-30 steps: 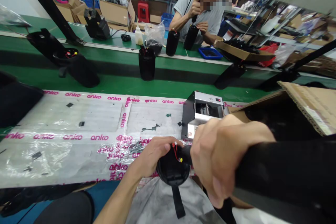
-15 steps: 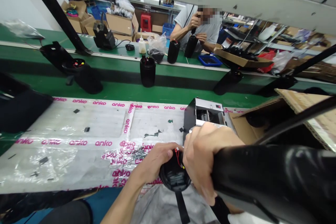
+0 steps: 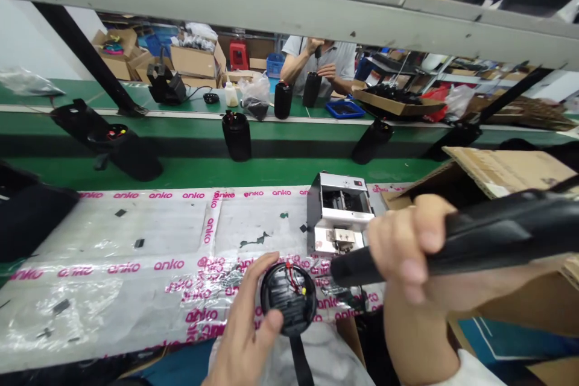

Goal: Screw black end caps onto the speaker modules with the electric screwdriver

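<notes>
My left hand (image 3: 253, 319) curls around the left side of a round black housing (image 3: 288, 307), its thumb over the rim. Red wires and a small yellow connector (image 3: 304, 291) show inside the housing's open top, and a black strap (image 3: 301, 359) hangs from its near side. My right hand (image 3: 409, 241) grips a long black tool (image 3: 488, 232) held up to the right, apart from the housing. The tool's narrow end points left, and its kind is unclear. Behind the housing stands a silver and black bench machine (image 3: 341, 214).
A cardboard box (image 3: 511, 172) stands open at the right. Several black cylinders, one being this cylinder (image 3: 236, 136), stand along the green belt (image 3: 280, 172). Across it a co-worker (image 3: 321, 69) works on another cylinder (image 3: 312, 89). A shelf beam (image 3: 271, 9) crosses overhead.
My right hand has moved away from the housing to the right, swinging the black tool clear of it. My left thumb has shifted to the near rim. The camera view has tilted.
</notes>
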`<state>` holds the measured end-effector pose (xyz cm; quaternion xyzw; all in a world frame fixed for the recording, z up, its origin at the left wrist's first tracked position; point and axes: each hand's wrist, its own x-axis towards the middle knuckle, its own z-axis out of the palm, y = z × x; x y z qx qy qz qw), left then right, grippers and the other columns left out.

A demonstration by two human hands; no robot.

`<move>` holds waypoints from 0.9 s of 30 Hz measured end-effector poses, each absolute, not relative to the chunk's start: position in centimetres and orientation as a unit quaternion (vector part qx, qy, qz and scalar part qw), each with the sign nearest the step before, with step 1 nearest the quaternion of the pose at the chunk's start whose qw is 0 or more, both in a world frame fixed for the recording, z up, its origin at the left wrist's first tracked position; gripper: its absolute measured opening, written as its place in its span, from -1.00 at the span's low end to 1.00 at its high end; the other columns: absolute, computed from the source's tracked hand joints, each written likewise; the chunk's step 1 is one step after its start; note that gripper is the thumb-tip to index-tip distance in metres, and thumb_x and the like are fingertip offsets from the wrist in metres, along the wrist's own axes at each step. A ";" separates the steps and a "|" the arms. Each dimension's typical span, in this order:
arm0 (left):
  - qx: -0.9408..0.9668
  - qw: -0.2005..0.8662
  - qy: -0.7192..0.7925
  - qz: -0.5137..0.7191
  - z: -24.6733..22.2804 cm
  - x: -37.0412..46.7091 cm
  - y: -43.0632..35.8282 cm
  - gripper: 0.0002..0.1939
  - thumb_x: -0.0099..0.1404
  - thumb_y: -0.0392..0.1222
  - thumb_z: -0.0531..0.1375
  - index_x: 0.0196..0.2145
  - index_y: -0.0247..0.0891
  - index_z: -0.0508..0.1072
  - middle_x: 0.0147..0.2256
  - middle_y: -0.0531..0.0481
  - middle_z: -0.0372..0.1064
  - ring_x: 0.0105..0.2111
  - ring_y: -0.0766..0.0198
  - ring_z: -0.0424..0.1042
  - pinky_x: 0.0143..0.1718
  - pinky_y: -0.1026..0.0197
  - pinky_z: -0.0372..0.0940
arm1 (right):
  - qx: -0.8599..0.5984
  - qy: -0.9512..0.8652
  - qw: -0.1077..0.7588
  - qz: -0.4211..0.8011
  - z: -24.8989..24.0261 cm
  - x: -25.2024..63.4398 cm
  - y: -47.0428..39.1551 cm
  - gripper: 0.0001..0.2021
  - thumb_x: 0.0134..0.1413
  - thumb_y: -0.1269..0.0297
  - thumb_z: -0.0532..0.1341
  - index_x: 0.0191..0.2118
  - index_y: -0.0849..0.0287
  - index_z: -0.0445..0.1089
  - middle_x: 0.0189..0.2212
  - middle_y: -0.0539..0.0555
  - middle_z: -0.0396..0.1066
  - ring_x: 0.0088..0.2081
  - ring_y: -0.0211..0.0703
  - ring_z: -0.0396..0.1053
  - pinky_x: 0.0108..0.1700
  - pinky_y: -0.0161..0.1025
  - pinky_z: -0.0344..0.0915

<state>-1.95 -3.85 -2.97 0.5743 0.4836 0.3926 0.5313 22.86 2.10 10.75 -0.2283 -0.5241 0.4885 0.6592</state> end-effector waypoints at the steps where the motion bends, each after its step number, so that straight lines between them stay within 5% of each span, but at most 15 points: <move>1: 0.572 0.509 0.498 0.407 -3.5 -1.6 -5.0 -0.08 0.43 0.54 0.19 0.50 -0.04 0.26 0.52 -0.24 0.19 0.53 -0.35 0.14 0.57 -0.28 -0.01 | -0.246 -0.492 0.696 0.461 11.0 23.8 1.8 -0.41 0.17 -0.41 0.38 -0.38 0.11 0.57 -0.66 -0.07 0.45 -0.81 -0.35 0.20 -0.74 -0.37 0.11; 3: 0.564 0.471 0.520 0.436 -4.4 -0.7 -6.4 0.03 0.33 0.57 0.28 0.52 -0.05 0.19 0.51 -0.29 0.18 0.51 -0.40 0.18 0.54 -0.34 0.06 | -0.284 -0.459 0.742 0.398 10.9 25.3 1.5 -0.39 0.01 -0.39 0.50 -0.48 0.16 0.56 -0.73 -0.05 0.36 -0.78 -0.31 0.22 -0.73 -0.34 0.07; 5: 0.555 0.459 0.522 0.457 -5.2 0.2 -6.6 -0.07 0.41 0.47 0.28 0.51 -0.05 0.19 0.49 -0.29 0.21 0.49 -0.36 0.24 0.48 -0.31 0.16 | -0.300 -0.497 0.724 0.372 9.7 26.2 1.6 -0.29 -0.05 -0.52 0.44 -0.45 0.19 0.61 -0.71 0.00 0.38 -0.73 -0.22 0.31 -0.70 -0.31 0.16; 9: 0.598 0.466 0.446 0.475 -6.4 0.5 -4.8 -0.27 0.53 0.32 0.21 0.49 -0.03 0.25 0.45 -0.23 0.32 0.44 -0.26 0.35 0.43 -0.19 0.27 | -0.248 -0.560 0.700 0.367 5.3 26.3 1.9 -0.08 0.03 -0.72 0.15 -0.24 0.18 0.71 -0.53 0.13 0.57 -0.70 -0.15 0.39 -0.69 -0.22 0.29; 15: 0.630 0.469 0.399 0.474 -7.2 -0.4 -3.5 -0.27 0.54 0.33 0.19 0.49 -0.02 0.28 0.43 -0.20 0.35 0.41 -0.21 0.38 0.42 -0.14 0.26 | -0.304 -0.547 0.701 0.342 1.8 25.1 1.9 -0.12 0.13 -0.65 0.16 -0.22 0.21 0.70 -0.43 0.18 0.63 -0.66 -0.15 0.43 -0.64 -0.22 0.35; 23: 0.631 0.461 0.396 0.482 -7.1 0.0 -3.5 -0.29 0.53 0.37 0.18 0.47 0.02 0.29 0.39 -0.18 0.39 0.37 -0.21 0.43 0.35 -0.14 0.35 | -0.278 -0.506 0.662 0.477 3.8 26.7 3.2 -0.12 0.20 -0.62 0.11 -0.25 0.22 0.72 -0.56 0.16 0.62 -0.82 -0.20 0.30 -0.80 -0.30 0.12; 27: 0.640 0.463 0.390 0.472 -6.8 0.1 -3.4 -0.26 0.54 0.39 0.15 0.48 -0.02 0.26 0.40 -0.23 0.37 0.37 -0.24 0.43 0.35 -0.18 0.34 | -0.262 -0.513 0.669 0.471 8.1 28.3 1.0 -0.21 0.09 -0.58 0.29 -0.24 0.20 0.71 -0.61 0.05 0.54 -0.80 -0.29 0.29 -0.74 -0.33 0.19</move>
